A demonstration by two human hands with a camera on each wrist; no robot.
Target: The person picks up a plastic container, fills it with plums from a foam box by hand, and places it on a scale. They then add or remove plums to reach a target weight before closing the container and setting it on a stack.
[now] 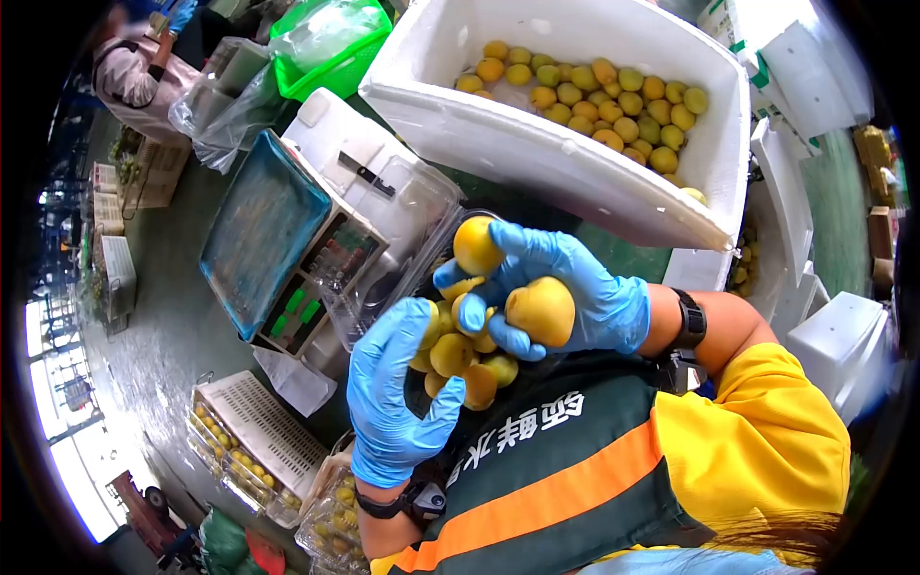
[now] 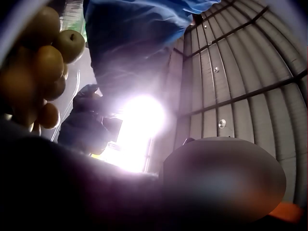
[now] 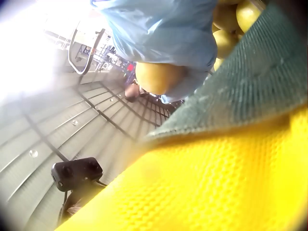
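Note:
In the head view my right hand [image 1: 589, 292], gloved in blue, holds two yellow fruits: one [image 1: 478, 246] at the fingertips, a larger one [image 1: 541, 311] against the palm and curled fingers. The right wrist view shows its glove [image 3: 163, 31] with a yellow fruit [image 3: 156, 77] below. My left hand [image 1: 398, 398], also gloved, has its fingers apart and gently bent, with nothing visible between fingers and thumb. It is beside a pile of yellow-green fruits [image 1: 451, 355] under both hands. The left wrist view shows its glove [image 2: 134, 43] right of piled fruits [image 2: 48, 62]. The pile's container is mostly hidden.
A white foam box [image 1: 546, 144] with many fruits stands beyond the hands. Left of them are a scale with a blue tray [image 1: 268, 225] and clear plastic boxes [image 1: 436, 206]. A white crate [image 1: 268, 431] is at lower left; a person [image 1: 144, 77] is at upper left.

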